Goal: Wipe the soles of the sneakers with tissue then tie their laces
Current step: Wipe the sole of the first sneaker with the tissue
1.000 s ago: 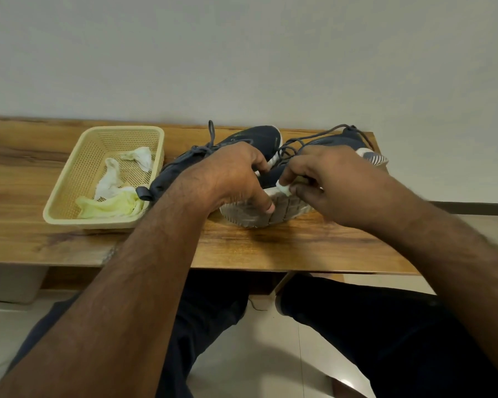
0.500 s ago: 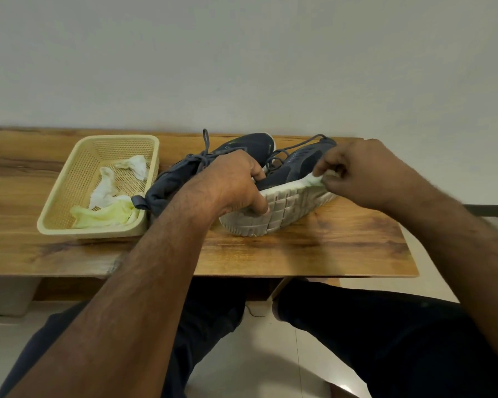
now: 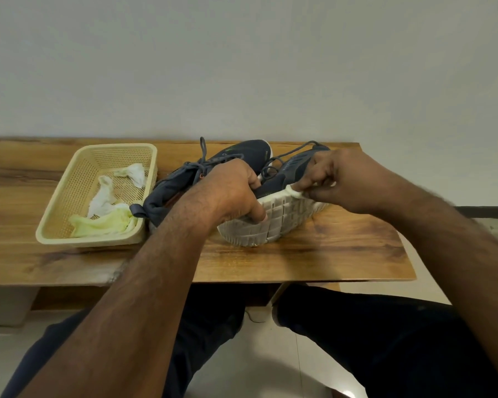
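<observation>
A: Sneaker first: where do you have it?

B: You have it tipped on its side on the wooden table, the pale gridded sole turned toward you. Your left hand grips it from above near the heel end, the fingers curled over the sole's upper edge and the thumb pressed on the tread.

A: And your right hand?

B: Its fingers are pinched round a small wad of white tissue, which touches the upper rim of the sole toward the toe end.

A: The other sneaker?

B: It lies just behind the one you hold, dark blue, its laces loose, its heel tab touching the basket's right wall. The laces of the one you hold loop loose too.

A: What else is on the table?

B: A pale yellow mesh basket stands to your left, holding crumpled white tissues and a yellowish cloth. Your dark trouser legs show below the table edge.
</observation>
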